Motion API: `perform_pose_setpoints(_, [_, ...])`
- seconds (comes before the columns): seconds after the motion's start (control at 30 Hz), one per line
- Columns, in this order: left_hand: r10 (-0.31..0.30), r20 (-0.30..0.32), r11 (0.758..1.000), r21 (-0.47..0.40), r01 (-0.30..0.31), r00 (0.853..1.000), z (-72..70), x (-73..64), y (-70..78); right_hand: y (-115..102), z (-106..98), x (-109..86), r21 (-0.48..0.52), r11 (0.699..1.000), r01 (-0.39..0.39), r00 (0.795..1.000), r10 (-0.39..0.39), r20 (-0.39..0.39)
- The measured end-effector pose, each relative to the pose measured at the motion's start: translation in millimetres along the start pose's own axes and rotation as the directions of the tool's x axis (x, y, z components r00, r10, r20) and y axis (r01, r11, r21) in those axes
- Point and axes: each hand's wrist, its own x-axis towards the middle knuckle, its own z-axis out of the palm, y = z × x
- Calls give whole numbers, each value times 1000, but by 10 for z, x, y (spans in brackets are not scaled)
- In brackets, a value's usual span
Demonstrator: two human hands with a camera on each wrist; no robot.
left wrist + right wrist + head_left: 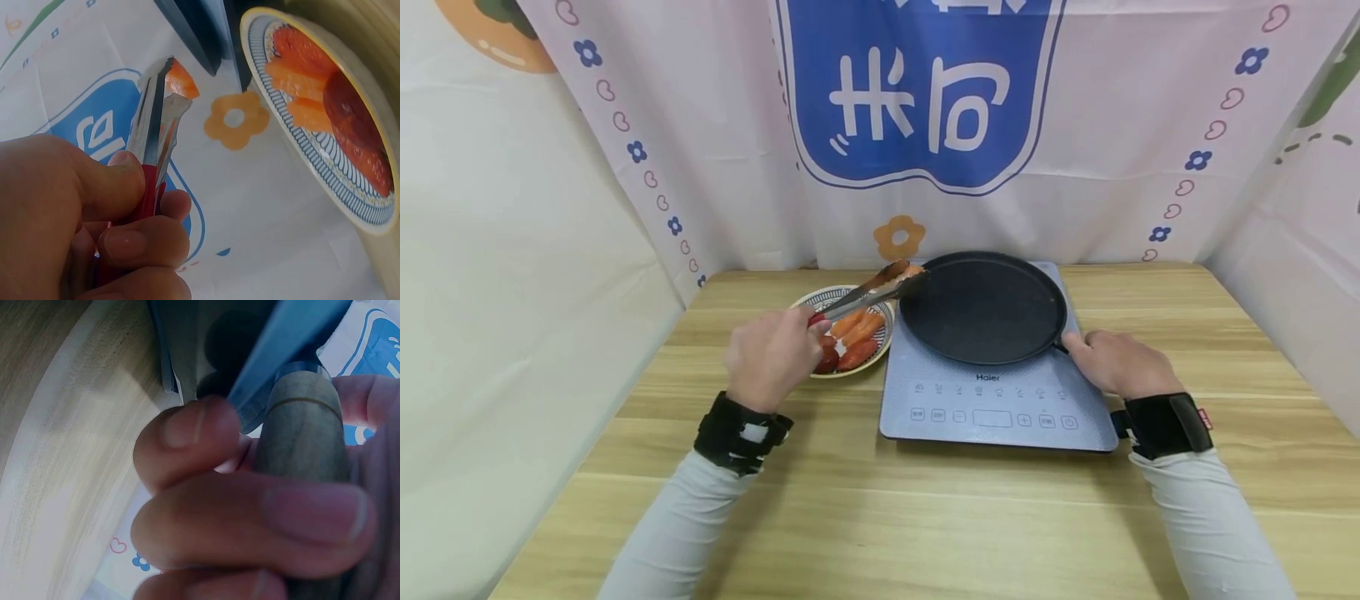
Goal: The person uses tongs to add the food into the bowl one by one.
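Note:
My left hand (775, 354) grips metal tongs (868, 296) by their red handle (148, 194). Between the tong tips is an orange piece of food (180, 80), raised beside the left rim of the flat black pan (988, 312). Below the tongs, a patterned plate (850, 374) carries orange pieces (863, 328) and glossy dark red pieces (858, 355); their exact kind cannot be told. On the right, my right hand (1120, 362) has its fingers curled round the pan's thick handle (303, 434). The hand hides most of that handle in the head view.
Under the pan is a light blue induction cooker (898, 392), its touch controls along the front. Both stand on a wood-grain table (925, 525). A white cloth (730, 167) with a blue printed emblem hangs directly behind, and pale sheets rise at both sides.

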Motion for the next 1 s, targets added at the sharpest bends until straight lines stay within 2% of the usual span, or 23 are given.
perform_pose_setpoints(0.33, [27,5,1000,4,-27,1000,84,37,193,7,11,11,9,1000,-10,1000,9,7])
perform_pose_setpoints(0.7, [32,19,999,-16,-32,999,154,53,289,11,11,18,14,1000,0,1000,0,-2])
perform_pose_setpoints(1.0, [-4,56,999,53,1,998,198,53,337,-4,5,11,15,1000,-3,1000,3,6])
